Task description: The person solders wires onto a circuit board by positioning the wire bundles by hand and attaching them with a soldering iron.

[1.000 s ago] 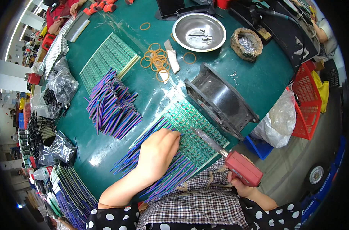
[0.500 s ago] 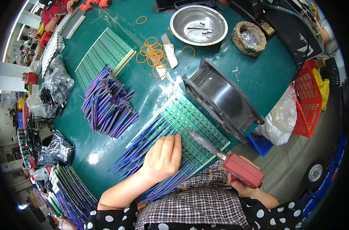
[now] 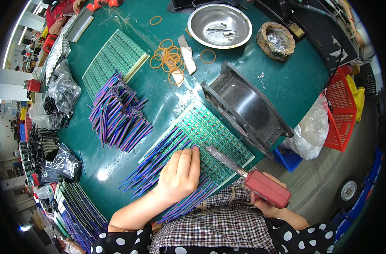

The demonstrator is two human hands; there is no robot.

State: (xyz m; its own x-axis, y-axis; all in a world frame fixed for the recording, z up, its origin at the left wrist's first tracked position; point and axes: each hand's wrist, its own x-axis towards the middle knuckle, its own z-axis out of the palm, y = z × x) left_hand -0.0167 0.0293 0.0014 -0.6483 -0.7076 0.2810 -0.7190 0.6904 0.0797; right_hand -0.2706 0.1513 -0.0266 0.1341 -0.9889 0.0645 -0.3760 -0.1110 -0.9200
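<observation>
My left hand [image 3: 180, 173] lies flat on a green circuit board panel [image 3: 210, 135], fingers together, pressing down rows of purple-blue ribbon wires [image 3: 154, 163] that stick out over the panel's near-left edge. My right hand [image 3: 267, 207] grips the red handle of a soldering iron [image 3: 260, 186]. Its metal tip reaches up-left to the panel just right of my left fingertips.
A loose heap of purple-blue wire strips [image 3: 116, 114] and a second green panel [image 3: 112, 59] lie to the left. Orange rubber bands [image 3: 169, 59], a steel bowl [image 3: 220, 25], a black fan housing [image 3: 248, 108], a tip cleaner nest [image 3: 275, 40]. A red basket [image 3: 341, 114] stands off the table's right side.
My left hand has shifted slightly right along the panel toward the iron's tip. The iron and right hand stay almost in place.
</observation>
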